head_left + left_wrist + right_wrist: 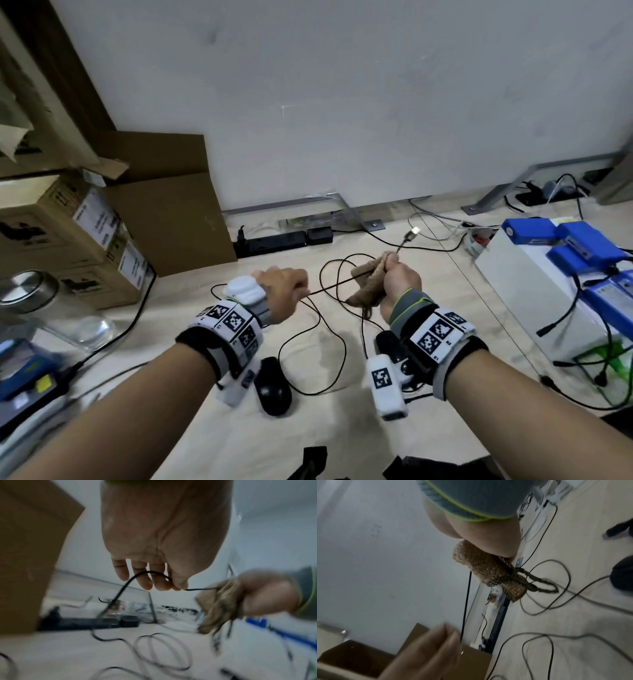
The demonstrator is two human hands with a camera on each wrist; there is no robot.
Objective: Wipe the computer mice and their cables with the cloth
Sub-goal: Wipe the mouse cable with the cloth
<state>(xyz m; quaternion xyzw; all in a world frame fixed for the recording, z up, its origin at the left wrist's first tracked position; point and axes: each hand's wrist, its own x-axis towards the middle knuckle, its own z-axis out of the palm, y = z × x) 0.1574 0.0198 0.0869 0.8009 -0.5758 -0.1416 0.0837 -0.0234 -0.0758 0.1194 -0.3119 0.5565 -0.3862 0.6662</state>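
My left hand (301,291) pinches a thin black mouse cable (329,288) between thumb and fingertips. The cable runs taut to my right hand (392,265), which grips a brown knitted cloth (368,284) folded round it. Its USB plug (412,233) sticks out beyond that fist. In the left wrist view the cable (197,589) stretches from my left fingertips (178,586) into the cloth (217,601). The right wrist view shows the cloth (489,570) below my palm. One black mouse (273,385) lies on the table under my left wrist. A second mouse (385,342) is mostly hidden by my right wrist.
Loose cable loops (308,342) lie on the pale tabletop (445,308) between my arms. Cardboard boxes (68,233) stack at the left beside a glass jar (30,291). A black power strip (270,241) lies along the wall. A white box (534,291) with blue packs stands at the right.
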